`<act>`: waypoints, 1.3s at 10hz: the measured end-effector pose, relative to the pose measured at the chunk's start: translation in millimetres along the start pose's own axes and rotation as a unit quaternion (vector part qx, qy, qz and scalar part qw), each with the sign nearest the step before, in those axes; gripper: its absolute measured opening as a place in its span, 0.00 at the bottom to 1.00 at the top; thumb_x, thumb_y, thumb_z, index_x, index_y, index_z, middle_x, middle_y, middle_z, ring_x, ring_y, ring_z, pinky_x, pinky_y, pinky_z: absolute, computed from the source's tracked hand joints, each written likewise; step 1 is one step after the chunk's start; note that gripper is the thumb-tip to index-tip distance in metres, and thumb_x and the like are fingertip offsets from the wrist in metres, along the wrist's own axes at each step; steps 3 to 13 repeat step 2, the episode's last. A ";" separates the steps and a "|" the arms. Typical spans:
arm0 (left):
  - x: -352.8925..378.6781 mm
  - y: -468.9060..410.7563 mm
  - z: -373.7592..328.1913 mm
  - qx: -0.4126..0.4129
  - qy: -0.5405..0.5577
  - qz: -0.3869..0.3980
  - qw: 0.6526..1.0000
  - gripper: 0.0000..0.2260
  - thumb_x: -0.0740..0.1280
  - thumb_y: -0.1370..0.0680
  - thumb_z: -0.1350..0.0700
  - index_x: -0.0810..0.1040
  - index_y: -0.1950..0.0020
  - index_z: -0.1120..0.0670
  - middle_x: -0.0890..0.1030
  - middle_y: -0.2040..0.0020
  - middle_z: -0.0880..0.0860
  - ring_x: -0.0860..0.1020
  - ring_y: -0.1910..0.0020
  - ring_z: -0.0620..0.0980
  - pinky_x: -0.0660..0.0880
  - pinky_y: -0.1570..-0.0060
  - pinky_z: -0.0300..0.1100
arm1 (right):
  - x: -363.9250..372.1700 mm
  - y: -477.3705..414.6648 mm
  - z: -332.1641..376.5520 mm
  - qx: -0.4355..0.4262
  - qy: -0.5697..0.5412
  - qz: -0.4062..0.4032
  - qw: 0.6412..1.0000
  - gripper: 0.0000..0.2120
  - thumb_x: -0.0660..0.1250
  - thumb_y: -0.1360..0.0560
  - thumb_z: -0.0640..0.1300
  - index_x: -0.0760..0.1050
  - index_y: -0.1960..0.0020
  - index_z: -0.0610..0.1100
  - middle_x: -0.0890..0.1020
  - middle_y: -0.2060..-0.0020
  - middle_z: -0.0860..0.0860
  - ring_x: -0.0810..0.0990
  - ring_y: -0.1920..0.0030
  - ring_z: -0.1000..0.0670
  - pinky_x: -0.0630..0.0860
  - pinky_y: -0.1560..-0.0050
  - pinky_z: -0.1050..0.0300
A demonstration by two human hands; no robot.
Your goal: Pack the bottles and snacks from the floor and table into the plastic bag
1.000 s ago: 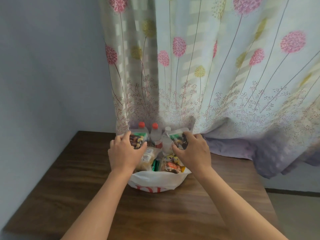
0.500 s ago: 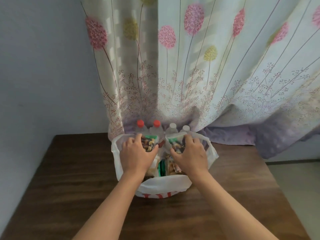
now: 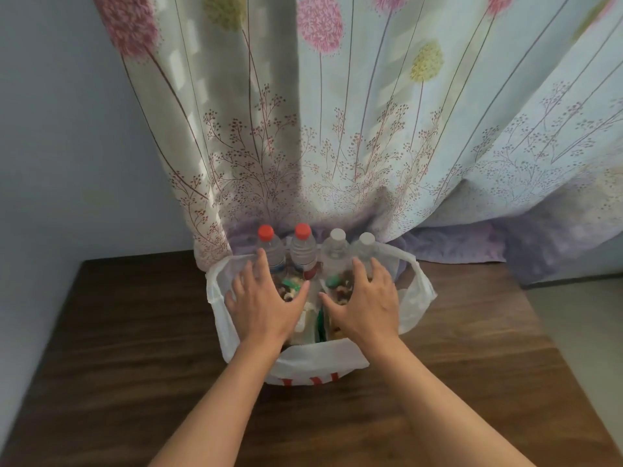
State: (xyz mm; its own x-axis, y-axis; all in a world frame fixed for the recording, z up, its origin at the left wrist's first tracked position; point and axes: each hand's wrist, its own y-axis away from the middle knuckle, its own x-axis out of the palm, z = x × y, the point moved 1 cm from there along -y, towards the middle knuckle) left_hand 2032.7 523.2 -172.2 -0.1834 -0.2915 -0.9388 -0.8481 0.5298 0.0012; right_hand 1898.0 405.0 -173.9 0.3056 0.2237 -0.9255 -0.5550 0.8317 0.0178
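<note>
Both hands spread flat, gripping nothing: left hand point(image 3: 263, 305) presses one snack pack point(image 3: 291, 288), right hand point(image 3: 365, 306) another point(image 3: 340, 288), I'd guess to seat them low. Plastic bag point(image 3: 320, 360) surrounds both hands. Four bottles point(image 3: 303, 251) stand upright just past my fingertips, probably propped by the bag's far wall.

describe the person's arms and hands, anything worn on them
Both are bare. The left hand and right hand wear no gloves, and no rings show on the fingers in view. The left forearm and right forearm show no sleeve, watch or bracelet down to the frame's lower edge, and no markings.
</note>
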 end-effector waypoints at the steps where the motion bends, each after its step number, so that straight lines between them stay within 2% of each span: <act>1: -0.2 -2.4 0.5 0.026 -0.001 0.010 1.000 0.44 0.53 0.26 0.23 0.49 0.16 0.45 0.57 0.17 0.56 0.54 0.19 0.61 0.56 0.22 0.62 | -4.5 -2.3 0.1 -0.006 0.015 -0.004 1.000 0.46 0.59 0.29 0.76 0.60 0.19 0.51 0.60 0.20 0.41 0.56 0.19 0.40 0.57 0.21 0.40; 2: 0.5 -4.9 0.3 0.059 -0.018 0.015 0.998 0.43 0.48 0.26 0.23 0.48 0.16 0.43 0.52 0.16 0.55 0.48 0.18 0.59 0.50 0.21 0.61 | -7.1 -5.9 -4.6 -0.001 0.021 -0.012 1.000 0.45 0.54 0.28 0.77 0.60 0.19 0.52 0.60 0.20 0.41 0.56 0.19 0.40 0.58 0.22 0.38; 13: 0.5 -4.9 0.3 0.059 -0.018 0.015 0.998 0.43 0.48 0.26 0.23 0.48 0.16 0.43 0.52 0.16 0.55 0.48 0.18 0.59 0.50 0.21 0.61 | -7.1 -5.9 -4.6 -0.001 0.021 -0.012 1.000 0.45 0.54 0.28 0.77 0.60 0.19 0.52 0.60 0.20 0.41 0.56 0.19 0.40 0.58 0.22 0.38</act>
